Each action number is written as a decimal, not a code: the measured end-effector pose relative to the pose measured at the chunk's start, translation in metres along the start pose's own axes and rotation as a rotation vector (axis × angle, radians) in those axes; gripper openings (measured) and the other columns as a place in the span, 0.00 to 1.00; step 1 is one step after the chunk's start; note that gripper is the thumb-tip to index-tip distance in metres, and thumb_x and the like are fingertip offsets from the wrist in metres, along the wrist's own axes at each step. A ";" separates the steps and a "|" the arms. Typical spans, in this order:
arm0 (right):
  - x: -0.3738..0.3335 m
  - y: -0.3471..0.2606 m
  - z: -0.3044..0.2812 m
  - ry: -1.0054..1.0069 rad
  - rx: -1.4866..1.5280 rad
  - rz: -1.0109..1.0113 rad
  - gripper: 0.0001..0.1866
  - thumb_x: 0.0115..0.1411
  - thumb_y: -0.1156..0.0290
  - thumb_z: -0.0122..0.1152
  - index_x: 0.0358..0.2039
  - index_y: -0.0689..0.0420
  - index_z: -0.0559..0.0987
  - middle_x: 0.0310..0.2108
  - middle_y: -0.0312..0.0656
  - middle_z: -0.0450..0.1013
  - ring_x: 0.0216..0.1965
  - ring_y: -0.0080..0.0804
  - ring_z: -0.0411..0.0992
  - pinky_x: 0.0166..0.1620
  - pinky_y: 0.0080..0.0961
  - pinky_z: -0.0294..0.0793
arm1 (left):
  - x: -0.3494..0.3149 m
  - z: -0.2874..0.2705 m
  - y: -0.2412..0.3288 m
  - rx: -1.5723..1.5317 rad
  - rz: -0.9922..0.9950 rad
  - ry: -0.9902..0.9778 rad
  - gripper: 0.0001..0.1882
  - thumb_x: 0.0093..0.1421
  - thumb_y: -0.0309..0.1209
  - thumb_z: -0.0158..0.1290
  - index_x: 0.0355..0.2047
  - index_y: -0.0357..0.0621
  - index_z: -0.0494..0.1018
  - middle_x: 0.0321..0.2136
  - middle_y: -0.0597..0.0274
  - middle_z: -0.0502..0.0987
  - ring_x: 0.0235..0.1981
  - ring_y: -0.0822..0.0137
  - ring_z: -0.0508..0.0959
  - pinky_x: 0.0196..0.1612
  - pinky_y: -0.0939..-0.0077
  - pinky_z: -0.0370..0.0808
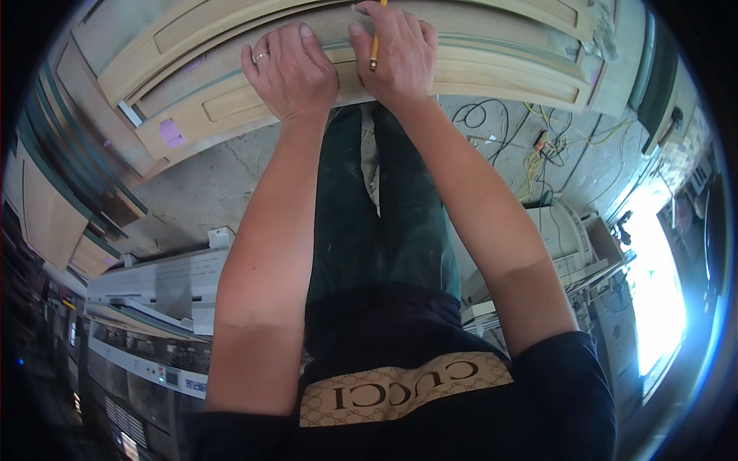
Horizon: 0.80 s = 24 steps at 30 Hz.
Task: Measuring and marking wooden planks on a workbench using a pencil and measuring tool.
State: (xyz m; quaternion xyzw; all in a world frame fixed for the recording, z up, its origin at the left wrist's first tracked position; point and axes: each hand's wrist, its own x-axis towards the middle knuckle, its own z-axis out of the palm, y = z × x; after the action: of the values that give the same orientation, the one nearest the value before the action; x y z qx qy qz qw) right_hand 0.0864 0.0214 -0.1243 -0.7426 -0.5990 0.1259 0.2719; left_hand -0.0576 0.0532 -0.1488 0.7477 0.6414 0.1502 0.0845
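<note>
My left hand (290, 71), with a ring on one finger, rests on a long pale wooden panel (492, 73), its fingers curled over the panel's upper edge. Beside it, to the right, my right hand (400, 65) leans on the same panel. A yellow pencil (375, 50) is tucked in the fingers of my right hand, its end pointing down toward me. The fingertips of both hands are partly hidden. Behind the near panel lies a second wooden panel (223, 23) with a similar recessed face.
Purple tape (171, 132) sticks to the panel's left end. Tangled cables (542, 150) lie on the concrete floor at right. Stacked boards (73, 146) stand at left. Pale machines (154, 280) are behind me, and bright light enters through an opening (653, 284) at right.
</note>
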 end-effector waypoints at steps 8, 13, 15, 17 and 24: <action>0.002 0.013 -0.070 -0.188 0.624 0.061 0.13 0.74 0.68 0.57 0.52 0.60 0.82 0.38 0.39 0.81 0.41 0.31 0.78 0.49 0.31 0.75 | -0.001 -0.008 -0.007 0.050 -0.005 0.009 0.16 0.75 0.42 0.43 0.42 0.53 0.80 0.37 0.62 0.84 0.48 0.55 0.80 0.64 0.53 0.64; 0.013 0.024 -0.087 -0.730 0.709 0.222 0.13 0.75 0.65 0.60 0.45 0.62 0.84 0.30 0.37 0.80 0.35 0.23 0.79 0.41 0.23 0.76 | 0.009 -0.026 0.017 -0.078 0.022 0.018 0.09 0.72 0.30 0.48 0.34 0.44 0.75 0.29 0.50 0.77 0.39 0.45 0.75 0.49 0.49 0.69; 0.028 0.014 -0.076 -0.803 0.701 0.301 0.11 0.72 0.66 0.61 0.40 0.61 0.82 0.28 0.41 0.80 0.31 0.29 0.78 0.36 0.28 0.75 | 0.006 -0.025 0.013 -0.054 0.027 0.027 0.10 0.72 0.30 0.48 0.33 0.43 0.75 0.28 0.50 0.76 0.38 0.45 0.75 0.48 0.49 0.69; 0.027 0.018 -0.060 -0.867 0.684 0.385 0.09 0.69 0.68 0.63 0.35 0.60 0.81 0.25 0.44 0.79 0.27 0.35 0.77 0.32 0.33 0.74 | 0.004 -0.023 0.014 -0.040 0.038 0.036 0.10 0.72 0.31 0.48 0.33 0.43 0.75 0.28 0.49 0.76 0.37 0.45 0.75 0.47 0.49 0.69; 0.033 0.007 -0.052 -0.873 0.653 0.119 0.12 0.69 0.67 0.64 0.32 0.61 0.78 0.23 0.47 0.76 0.24 0.31 0.70 0.31 0.31 0.71 | 0.000 -0.022 0.013 -0.024 0.057 0.046 0.09 0.72 0.30 0.49 0.33 0.42 0.74 0.27 0.49 0.75 0.37 0.44 0.75 0.45 0.49 0.68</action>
State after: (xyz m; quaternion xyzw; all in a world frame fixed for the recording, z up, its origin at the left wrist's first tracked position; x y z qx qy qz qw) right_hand 0.1271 0.0388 -0.0813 -0.5309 -0.5431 0.6169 0.2066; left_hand -0.0524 0.0498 -0.1236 0.7610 0.6196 0.1775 0.0741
